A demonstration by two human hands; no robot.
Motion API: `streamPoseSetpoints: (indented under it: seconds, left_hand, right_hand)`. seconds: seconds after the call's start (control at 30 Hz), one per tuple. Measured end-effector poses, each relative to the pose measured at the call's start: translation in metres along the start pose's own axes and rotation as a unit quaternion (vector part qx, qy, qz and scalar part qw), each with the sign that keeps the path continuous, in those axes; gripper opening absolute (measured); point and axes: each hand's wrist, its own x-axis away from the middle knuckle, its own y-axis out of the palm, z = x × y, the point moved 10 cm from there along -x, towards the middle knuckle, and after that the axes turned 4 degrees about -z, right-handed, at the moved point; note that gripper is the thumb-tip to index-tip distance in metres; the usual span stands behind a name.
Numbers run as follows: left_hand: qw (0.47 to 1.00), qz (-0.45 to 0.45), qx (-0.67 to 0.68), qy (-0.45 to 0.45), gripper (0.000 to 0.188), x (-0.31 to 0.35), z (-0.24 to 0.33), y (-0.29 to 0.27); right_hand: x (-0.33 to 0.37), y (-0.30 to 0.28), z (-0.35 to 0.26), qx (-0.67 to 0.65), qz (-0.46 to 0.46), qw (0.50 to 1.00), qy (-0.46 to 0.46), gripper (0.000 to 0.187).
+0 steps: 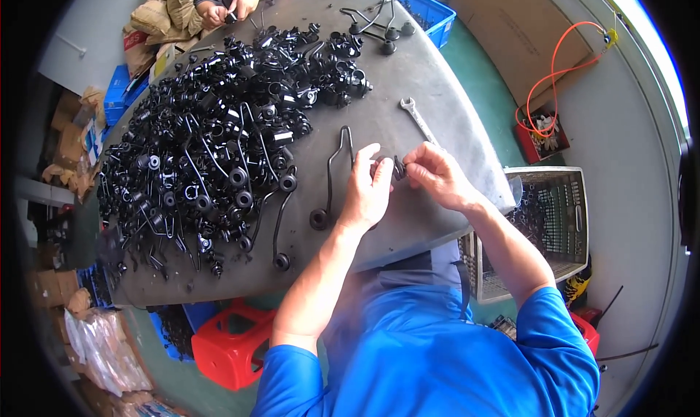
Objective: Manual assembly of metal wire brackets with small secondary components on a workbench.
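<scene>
Head view, frame centre: I see left hand [367,187] and right hand [436,172] grips pinched together on small black part [399,167] above grey tabletop [408,89]; black parts pile [219,140] upper left.

Both bare forearms forward, left hand [367,191] and right hand [436,175] fingertip-close, each grip pinched.

A heap of parts [219,140] lies left on the table [408,81] — wrench [417,118] right, crate [554,220] beyond the edge.
</scene>
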Motion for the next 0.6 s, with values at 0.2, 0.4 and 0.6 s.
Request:
streamPoseSetpoints:
  seconds: [0.2, 0.4, 0.6]
  left_hand:
    - [1.000, 0.016, -0.011, -0.007, 0.037, 0.002, -0.004, -0.003]
    - [0.998, 0.039, -0.022, 0.041, 0.034, -0.001, -0.003, -0.006]
    - [0.997, 0.054, -0.017, 0.044, 0.033, 0.000, -0.002, -0.006]
  right_hand:
    - [0.001, 0.002, 0.019, -0.027, -0.066, 0.976, 0.206, 0.014]
    - [0.001, 0.000, 0.005, -0.118, -0.032, 0.974, 0.189, 0.010]
    - [-0.006, -0.010, -0.004, -0.139, 0.022, 0.989, 0.050, 0.015]
